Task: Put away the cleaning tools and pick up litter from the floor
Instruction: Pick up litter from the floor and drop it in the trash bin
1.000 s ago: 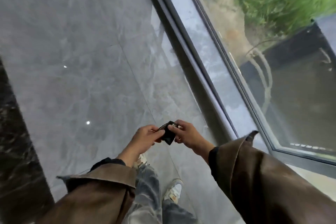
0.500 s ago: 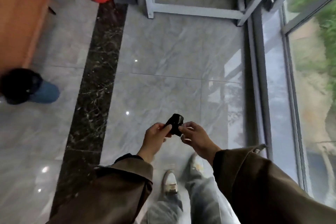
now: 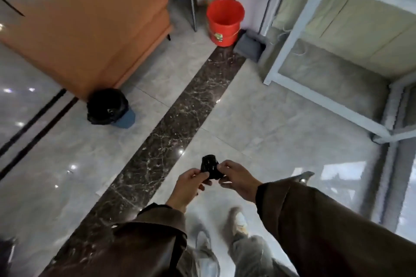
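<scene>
A small crumpled black plastic piece (image 3: 210,166) is pinched between both hands at waist height over the glossy tiled floor. My left hand (image 3: 188,184) grips its lower left side and my right hand (image 3: 236,179) grips its right side. Ahead to the left a blue waste bin (image 3: 111,109) lined with a black bag stands on the floor against an orange seat. A red bucket (image 3: 224,21) stands farther off beside a white wall corner.
An orange upholstered seat (image 3: 90,22) fills the upper left. A white metal frame with a glass panel (image 3: 290,36) stands at the right. A grey box (image 3: 249,46) lies next to the bucket. A dark marble strip (image 3: 171,128) runs diagonally across the floor.
My view has swung left from the window to the room, bringing the bin, bucket and orange seat into sight. Both hands keep hold of the black piece.
</scene>
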